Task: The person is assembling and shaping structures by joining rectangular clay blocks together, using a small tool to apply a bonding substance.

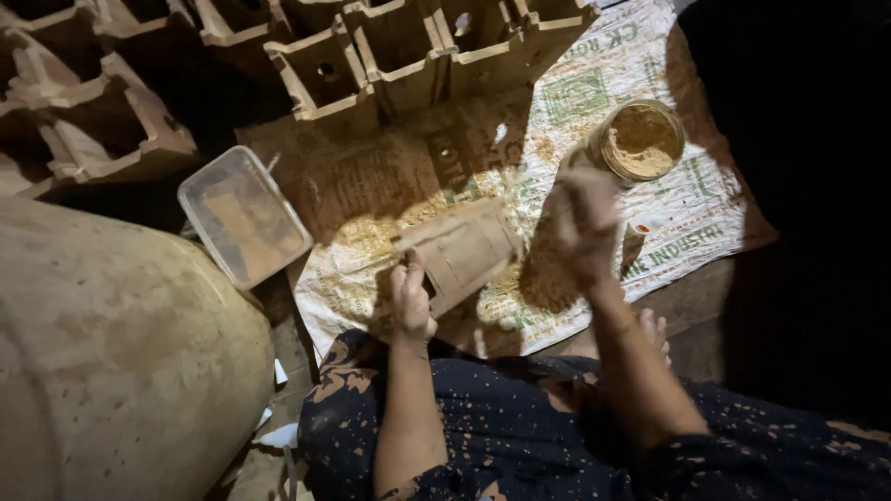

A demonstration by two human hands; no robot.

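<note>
A square, clay-coloured pot-shaped piece [461, 250] lies tilted on a printed woven sack [594, 93] on the ground in front of me. My left hand [411, 301] grips its near left edge. My right hand [585, 223] hovers blurred just to the right of the piece, coated in clay, fingers curled; I cannot tell whether it holds anything. A round jar [639, 141] filled with yellowish powder stands on the sack just beyond my right hand.
Several square clay pots [325, 74] stand in rows at the back and back left. A clear plastic box [244, 215] with brown powder sits left of the sack. A large rounded clay mass [121, 353] fills the lower left. My foot [655, 332] rests by the sack.
</note>
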